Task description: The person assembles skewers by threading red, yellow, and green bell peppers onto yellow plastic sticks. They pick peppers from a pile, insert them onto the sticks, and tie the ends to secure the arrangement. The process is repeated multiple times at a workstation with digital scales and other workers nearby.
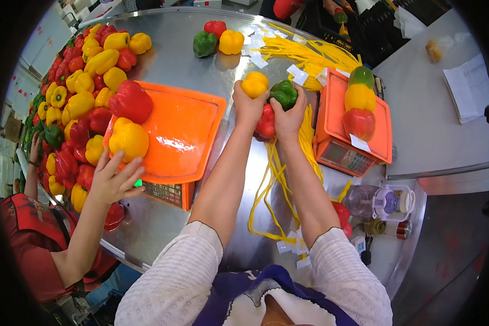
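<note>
Above the metal table, my left hand (pixel 248 107) is closed around a yellow bell pepper (pixel 255 84). My right hand (pixel 290 117) grips a green bell pepper (pixel 284 93). A red bell pepper (pixel 265 125) sits between my two hands, just below the others; which fingers support it is hidden. Yellow straps (pixel 274 187) with white tags lie on the table under and beside my forearms. To the right, an orange scale (pixel 383 136) bears a row of a green, a yellow and a red pepper (pixel 359 124), with a white tag at the near end.
A larger orange scale (pixel 187 130) at left holds a red and a yellow pepper, where a co-worker's hand (pixel 117 179) reaches in. A pepper heap (pixel 81 103) fills the far left. Three peppers (pixel 231 42) stand at the back. A clear jug (pixel 362 201) stands at right.
</note>
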The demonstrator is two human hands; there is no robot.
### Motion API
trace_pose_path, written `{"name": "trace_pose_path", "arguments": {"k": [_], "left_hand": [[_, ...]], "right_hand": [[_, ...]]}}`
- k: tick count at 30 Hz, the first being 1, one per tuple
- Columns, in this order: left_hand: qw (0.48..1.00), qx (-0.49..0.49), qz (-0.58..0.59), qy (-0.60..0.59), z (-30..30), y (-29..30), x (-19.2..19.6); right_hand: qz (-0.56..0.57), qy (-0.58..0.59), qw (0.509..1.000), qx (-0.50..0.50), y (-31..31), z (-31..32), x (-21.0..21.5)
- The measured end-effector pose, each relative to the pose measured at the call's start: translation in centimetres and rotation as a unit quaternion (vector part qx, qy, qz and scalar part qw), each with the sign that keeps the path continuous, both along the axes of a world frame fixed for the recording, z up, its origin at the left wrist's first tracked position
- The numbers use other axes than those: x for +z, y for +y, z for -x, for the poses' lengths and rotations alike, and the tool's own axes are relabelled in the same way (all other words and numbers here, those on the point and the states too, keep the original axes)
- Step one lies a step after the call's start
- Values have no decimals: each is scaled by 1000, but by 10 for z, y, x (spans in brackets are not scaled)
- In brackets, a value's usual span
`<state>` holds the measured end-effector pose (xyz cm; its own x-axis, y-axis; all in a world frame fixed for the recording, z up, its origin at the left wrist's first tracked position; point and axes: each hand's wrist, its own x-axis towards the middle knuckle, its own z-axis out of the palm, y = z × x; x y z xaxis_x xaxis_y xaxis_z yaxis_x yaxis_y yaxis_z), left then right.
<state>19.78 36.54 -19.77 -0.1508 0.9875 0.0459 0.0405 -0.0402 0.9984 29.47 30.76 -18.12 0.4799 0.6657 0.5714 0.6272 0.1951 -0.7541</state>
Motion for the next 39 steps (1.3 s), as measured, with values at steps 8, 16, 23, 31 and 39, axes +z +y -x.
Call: {"name": "trace_pose_path", "arguments": {"k": [8,16,23,31,39], "left_hand": [[999,-13,-12,-50,41,-156,55],[974,-45,127,-182,123,-338,70],[987,-76,118,-82,185,-415,24],[981,-101,134,102,218,-418,27],[975,-133,39,171,241,-417,69]], "right_hand": [[14,70,997,-11,-148,51,54],[114,104,985,73,-320,117,70],[159,49,975,149,-389,145,31],[245,-1,961,127,-348,58,33],[347,-152,915,138,-323,37,11]]}}
